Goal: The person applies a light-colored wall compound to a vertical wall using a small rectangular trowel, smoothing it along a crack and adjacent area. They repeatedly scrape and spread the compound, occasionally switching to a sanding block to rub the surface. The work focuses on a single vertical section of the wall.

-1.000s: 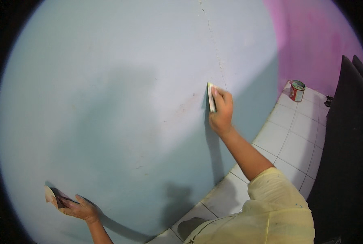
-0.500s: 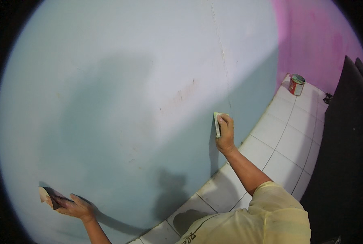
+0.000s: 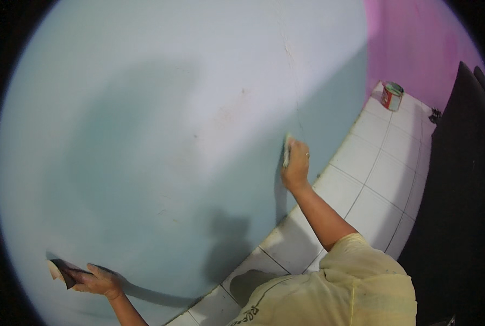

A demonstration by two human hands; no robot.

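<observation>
A pale blue-green wall [image 3: 144,163] fills most of the view, with a thin rough crack line running down its upper right part. My right hand [image 3: 295,165] is closed round a thin, pale, flat scraper [image 3: 287,151], seen nearly edge-on at the wall just below the crack line. At the lower left, my left hand [image 3: 98,281] grips a curled sheet of sandpaper [image 3: 62,273], tan on one face and dark on the other. Whether the sheet touches the wall I cannot tell.
White floor tiles [image 3: 375,157] border the wall on the right. A red can [image 3: 392,96] with greenish smears stands near the pink wall [image 3: 411,49]. A small dark object [image 3: 435,116] lies by it. A large black panel-like shape [image 3: 449,206] takes up the right side.
My right hand has shifted slightly up and left, and its scraper has turned more edge-on. My left hand still holds the sandpaper, a little lower in view. The whole view has shifted slightly.
</observation>
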